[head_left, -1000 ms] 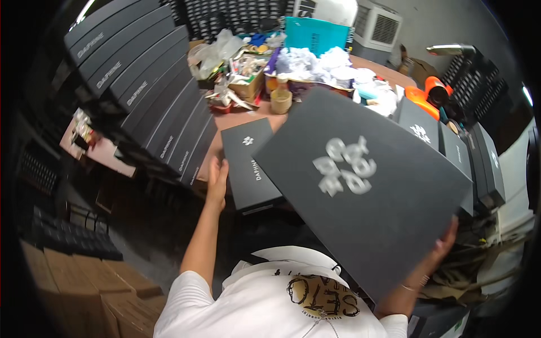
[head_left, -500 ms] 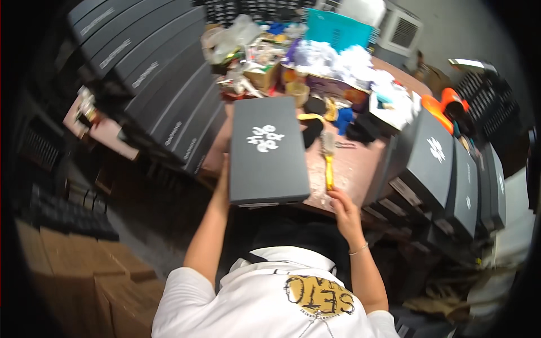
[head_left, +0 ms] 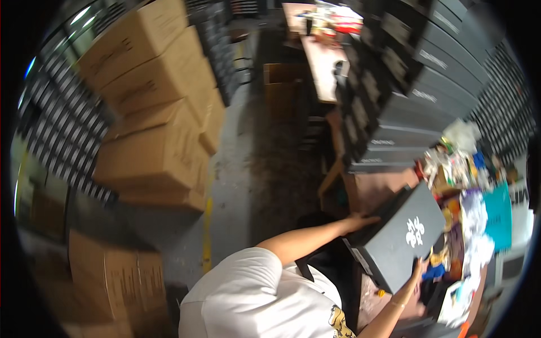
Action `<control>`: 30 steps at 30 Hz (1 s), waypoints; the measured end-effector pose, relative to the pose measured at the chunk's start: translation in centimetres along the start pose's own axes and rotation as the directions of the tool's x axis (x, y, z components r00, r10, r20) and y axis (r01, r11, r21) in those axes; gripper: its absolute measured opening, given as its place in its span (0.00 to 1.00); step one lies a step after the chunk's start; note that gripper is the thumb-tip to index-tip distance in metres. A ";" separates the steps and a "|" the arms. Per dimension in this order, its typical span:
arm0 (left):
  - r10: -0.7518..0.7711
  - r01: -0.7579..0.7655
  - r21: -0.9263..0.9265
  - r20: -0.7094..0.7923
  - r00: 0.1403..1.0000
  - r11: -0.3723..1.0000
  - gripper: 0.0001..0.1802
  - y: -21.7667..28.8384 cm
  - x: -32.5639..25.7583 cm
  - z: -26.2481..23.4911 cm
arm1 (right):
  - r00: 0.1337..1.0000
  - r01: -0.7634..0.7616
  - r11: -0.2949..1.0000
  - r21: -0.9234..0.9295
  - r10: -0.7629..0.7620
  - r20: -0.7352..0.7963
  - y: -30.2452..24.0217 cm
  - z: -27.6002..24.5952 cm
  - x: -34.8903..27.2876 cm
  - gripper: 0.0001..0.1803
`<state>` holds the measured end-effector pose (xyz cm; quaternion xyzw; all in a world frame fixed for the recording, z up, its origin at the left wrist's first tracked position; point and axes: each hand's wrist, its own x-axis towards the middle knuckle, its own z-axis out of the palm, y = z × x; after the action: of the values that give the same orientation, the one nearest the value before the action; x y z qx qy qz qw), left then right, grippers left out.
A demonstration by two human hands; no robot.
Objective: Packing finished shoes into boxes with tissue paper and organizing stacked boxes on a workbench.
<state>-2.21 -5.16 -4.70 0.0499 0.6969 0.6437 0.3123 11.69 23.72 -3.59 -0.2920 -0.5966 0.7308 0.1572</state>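
Observation:
A dark grey shoe-type box (head_left: 389, 253) with a white design on its lid is tilted at the table's near edge. My left hand (head_left: 359, 223) grips its left side, the fingertips partly hidden against the box. On the opposite side, my right hand (head_left: 417, 271) holds the box's edge. A small yellow piece (head_left: 381, 293), which looks like the end of a brush handle, shows on the table beside the box.
Tall stacks of dark boxes (head_left: 406, 127) stand on the table (head_left: 375, 188) beyond my hands. Loose materials and a teal box (head_left: 497, 217) crowd its right side. Brown cartons (head_left: 158, 152) are piled left across the aisle. A yellow line (head_left: 207, 236) marks the floor.
The view has swung left, bringing the aisle and cartons in. My right hand has left the yellow-handled brush and now holds the box, which has turned and tilted.

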 end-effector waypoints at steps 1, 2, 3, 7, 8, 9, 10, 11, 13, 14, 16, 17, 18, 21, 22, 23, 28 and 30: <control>0.014 -0.013 0.013 -0.021 1.000 1.000 0.48 -1.0 0.6 0.0 | 0.999 0.010 0.999 0.031 -0.012 0.047 -0.5 0.3 0.4 0.36; 0.027 -0.026 0.029 -0.030 0.999 0.999 0.49 -1.9 1.3 0.0 | 0.996 0.007 0.999 0.044 -0.011 0.087 -1.0 0.4 0.7 0.36; 0.016 -0.016 0.003 0.032 0.999 1.000 0.51 0.7 -1.1 -0.5 | 0.994 0.000 0.998 0.056 -0.006 0.107 -1.3 0.2 0.5 0.37; 0.096 -0.086 -0.099 0.107 0.990 0.991 0.54 -0.9 -2.9 -0.5 | 0.978 -0.061 0.998 0.034 0.053 0.202 -2.7 -0.3 -3.2 0.37; 0.067 -0.058 -0.095 0.095 0.993 0.994 0.54 -1.7 -4.2 -0.6 | 0.968 -0.090 0.996 0.019 0.083 0.235 -2.7 -0.1 -4.5 0.37; 0.038 -0.031 -0.091 0.085 0.996 0.995 0.54 -2.7 -5.1 -0.4 | 0.957 -0.114 0.994 -0.001 0.110 0.268 -2.9 0.2 -5.7 0.38; 0.003 0.004 -0.108 0.058 0.998 0.994 0.53 -4.5 -5.9 -0.5 | 0.940 -0.151 0.988 -0.016 0.149 0.307 -2.7 0.8 -7.0 0.38; -0.020 0.017 -0.123 -0.021 1.000 0.992 0.52 -6.2 -6.9 -0.9 | 0.919 -0.178 0.984 -0.032 0.178 0.351 -2.5 1.9 -8.1 0.38; -0.018 -0.014 -0.167 -0.188 0.982 0.986 0.49 -8.2 -11.1 -3.2 | 0.843 -0.236 0.967 -0.100 0.255 0.474 -1.9 5.0 -9.4 0.38; 0.020 -0.059 -0.162 -0.232 0.973 0.985 0.48 -9.2 -12.5 -4.6 | 0.812 -0.259 0.959 -0.113 0.280 0.512 -1.5 6.2 -10.7 0.39; 0.005 -0.073 -0.271 -0.243 0.970 0.960 0.46 -9.2 -16.9 -7.7 | 0.752 -0.281 0.950 -0.138 0.307 0.584 -1.8 9.7 -12.8 0.39; 0.007 -0.123 -0.334 -0.329 0.944 0.935 0.46 -9.7 -19.2 -8.7 | 0.726 -0.290 0.945 -0.149 0.319 0.609 -2.7 12.7 -14.4 0.42; 0.005 -0.190 -0.399 -0.421 0.907 0.897 0.45 -10.6 -21.4 -9.2 | 0.645 -0.240 0.953 -0.186 0.300 0.703 -2.7 15.3 -14.5 0.42; -0.021 -0.367 -0.418 -0.683 0.731 0.831 0.42 -14.6 -24.3 -11.2 | 0.446 -0.119 0.957 -0.266 0.290 0.847 -2.2 22.1 -14.8 0.42; -0.023 -0.427 -0.439 -0.718 0.696 0.791 0.42 -14.6 -25.3 -12.3 | 0.382 -0.119 0.958 -0.263 0.288 0.878 -2.6 25.1 -15.4 0.43; -0.032 -0.489 -0.460 -0.752 0.658 0.741 0.42 -14.8 -26.2 -13.3 | 0.333 -0.085 0.955 -0.285 0.297 0.895 -3.0 28.3 -15.9 0.44; -0.053 -0.768 -0.434 -0.883 0.466 0.470 0.41 -15.0 -29.5 -18.8 | -0.019 0.058 0.949 -0.309 0.311 0.950 -3.4 42.3 -18.9 0.40; -0.081 -0.826 -0.388 -0.917 0.391 0.408 0.41 -16.4 -29.8 -22.0 | -0.118 0.103 0.940 -0.326 0.337 0.934 -3.2 47.8 -20.1 0.40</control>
<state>16.13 -40.98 -9.42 -0.2338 0.3120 0.8800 -0.2712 -2.38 -24.45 9.90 0.2761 -0.5848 0.6155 -0.4505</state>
